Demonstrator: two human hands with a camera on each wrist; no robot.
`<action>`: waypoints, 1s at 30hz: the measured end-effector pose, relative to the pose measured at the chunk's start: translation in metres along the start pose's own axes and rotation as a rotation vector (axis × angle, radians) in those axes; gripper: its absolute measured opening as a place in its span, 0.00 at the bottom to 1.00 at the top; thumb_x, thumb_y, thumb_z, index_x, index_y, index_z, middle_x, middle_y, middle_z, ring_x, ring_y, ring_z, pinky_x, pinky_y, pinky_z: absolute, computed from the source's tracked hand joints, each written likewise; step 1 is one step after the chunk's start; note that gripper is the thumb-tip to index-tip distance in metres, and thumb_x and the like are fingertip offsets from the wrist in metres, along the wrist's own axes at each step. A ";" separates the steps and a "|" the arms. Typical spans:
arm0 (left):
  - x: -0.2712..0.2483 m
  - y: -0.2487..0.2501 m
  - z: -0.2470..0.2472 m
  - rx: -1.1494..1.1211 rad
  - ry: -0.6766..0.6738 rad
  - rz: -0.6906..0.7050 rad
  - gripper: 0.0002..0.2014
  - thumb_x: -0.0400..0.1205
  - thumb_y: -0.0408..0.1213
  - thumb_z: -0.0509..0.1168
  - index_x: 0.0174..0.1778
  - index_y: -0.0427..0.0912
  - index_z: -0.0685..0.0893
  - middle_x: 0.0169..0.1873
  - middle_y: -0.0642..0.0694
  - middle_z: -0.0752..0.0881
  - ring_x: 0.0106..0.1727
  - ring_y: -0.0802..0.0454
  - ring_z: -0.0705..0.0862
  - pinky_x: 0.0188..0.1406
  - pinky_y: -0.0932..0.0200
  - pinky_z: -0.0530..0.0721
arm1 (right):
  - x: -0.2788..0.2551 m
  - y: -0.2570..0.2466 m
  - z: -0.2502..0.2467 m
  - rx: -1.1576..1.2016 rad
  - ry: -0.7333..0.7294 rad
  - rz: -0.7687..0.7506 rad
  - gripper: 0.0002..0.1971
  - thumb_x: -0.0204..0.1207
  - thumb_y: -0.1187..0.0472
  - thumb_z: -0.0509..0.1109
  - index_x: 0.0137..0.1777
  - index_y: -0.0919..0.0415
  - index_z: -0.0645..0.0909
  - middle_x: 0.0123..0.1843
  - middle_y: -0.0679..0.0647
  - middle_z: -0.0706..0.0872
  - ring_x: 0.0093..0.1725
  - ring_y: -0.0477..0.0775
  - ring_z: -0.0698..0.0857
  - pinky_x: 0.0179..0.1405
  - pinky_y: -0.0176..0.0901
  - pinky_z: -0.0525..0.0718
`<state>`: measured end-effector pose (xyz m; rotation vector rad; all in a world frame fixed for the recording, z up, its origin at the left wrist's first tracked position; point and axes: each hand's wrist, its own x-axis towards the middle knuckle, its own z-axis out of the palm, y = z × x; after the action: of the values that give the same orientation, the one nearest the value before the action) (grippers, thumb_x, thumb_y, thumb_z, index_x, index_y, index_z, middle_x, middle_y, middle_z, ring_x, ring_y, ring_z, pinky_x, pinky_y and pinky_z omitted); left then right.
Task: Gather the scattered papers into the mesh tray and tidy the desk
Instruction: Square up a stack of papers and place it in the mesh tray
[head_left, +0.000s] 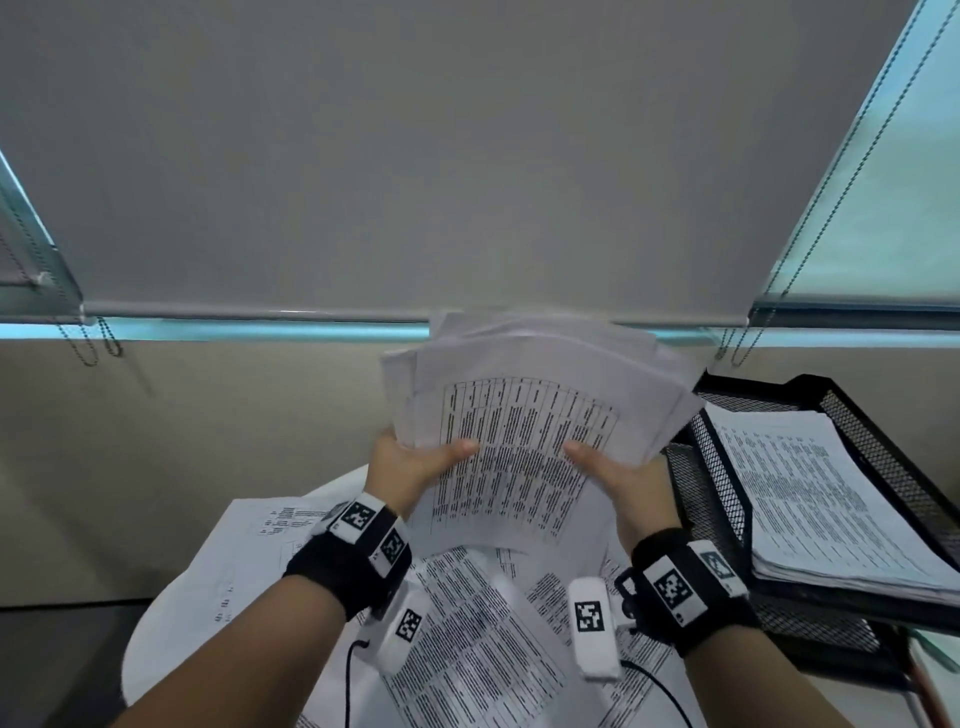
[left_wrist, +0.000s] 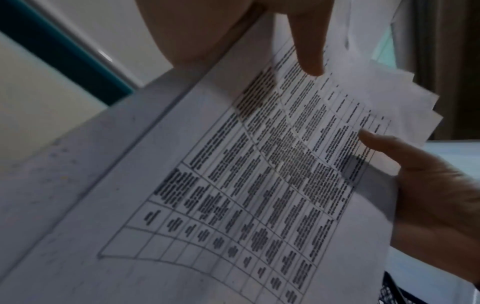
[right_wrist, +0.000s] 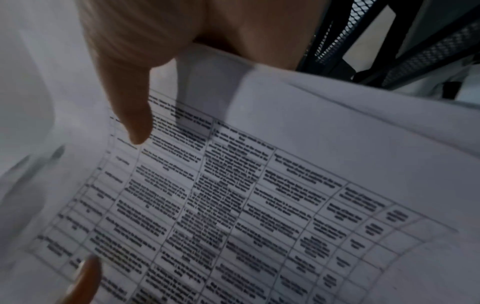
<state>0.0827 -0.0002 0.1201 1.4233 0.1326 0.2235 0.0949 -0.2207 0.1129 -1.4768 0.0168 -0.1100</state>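
While thumbs press on top, both hands (head_left: 519, 467) (raised) — gripping papers (head_left: 524, 447).

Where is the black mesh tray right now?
In the head view the black mesh tray sits at the right edge, just right of the right hand and the held stack of papers, with printed sheets already in it.
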 end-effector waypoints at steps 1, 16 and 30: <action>0.002 0.003 -0.003 -0.017 -0.020 0.019 0.14 0.66 0.23 0.77 0.38 0.44 0.82 0.32 0.45 0.89 0.38 0.49 0.89 0.43 0.54 0.88 | 0.000 -0.005 -0.002 0.002 0.005 -0.023 0.27 0.59 0.59 0.82 0.58 0.53 0.77 0.45 0.41 0.88 0.49 0.35 0.84 0.57 0.34 0.79; 0.004 -0.014 -0.007 0.036 -0.086 -0.029 0.13 0.65 0.26 0.78 0.40 0.43 0.84 0.30 0.53 0.91 0.38 0.57 0.89 0.47 0.56 0.88 | -0.001 -0.011 -0.003 -0.096 0.037 -0.134 0.26 0.61 0.62 0.82 0.60 0.64 0.81 0.48 0.53 0.90 0.47 0.48 0.90 0.51 0.44 0.88; 0.004 -0.007 -0.007 0.106 -0.146 -0.088 0.17 0.63 0.34 0.81 0.36 0.46 0.77 0.34 0.49 0.84 0.39 0.57 0.83 0.45 0.58 0.84 | 0.000 -0.027 0.002 -0.010 0.039 -0.225 0.33 0.57 0.44 0.79 0.60 0.62 0.81 0.51 0.55 0.90 0.52 0.52 0.89 0.51 0.47 0.87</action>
<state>0.0854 0.0066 0.1121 1.5299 0.0873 0.0402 0.0928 -0.2212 0.1400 -1.4832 -0.1177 -0.3217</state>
